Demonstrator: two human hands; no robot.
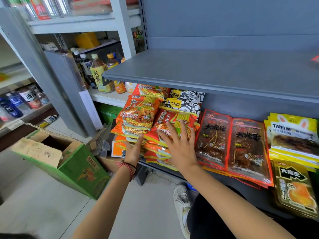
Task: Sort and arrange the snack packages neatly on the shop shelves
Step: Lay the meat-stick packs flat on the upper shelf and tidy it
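Observation:
Two stacks of orange noodle packages [138, 116] lie on the lower grey shelf [245, 192]. My left hand [133, 150], with a red bead bracelet on the wrist, presses straight fingers against the front edge of the left stack. My right hand [179, 144] lies flat with spread fingers on top of the right stack [172, 118]. To the right lie red skewer snack packs [241, 145], yellow snack packs [293, 135] and a dark pack with a yellow picture [296, 188]. Black-and-white yellow-labelled packs [186, 100] sit behind the noodles.
The upper grey shelf [215, 73] overhangs the noodles and holds only a red corner [315, 58] at far right. Drink bottles [100, 75] stand on the white shelving to the left. An open green cardboard box [69, 163] sits on the tiled floor. My shoe [181, 202] is below.

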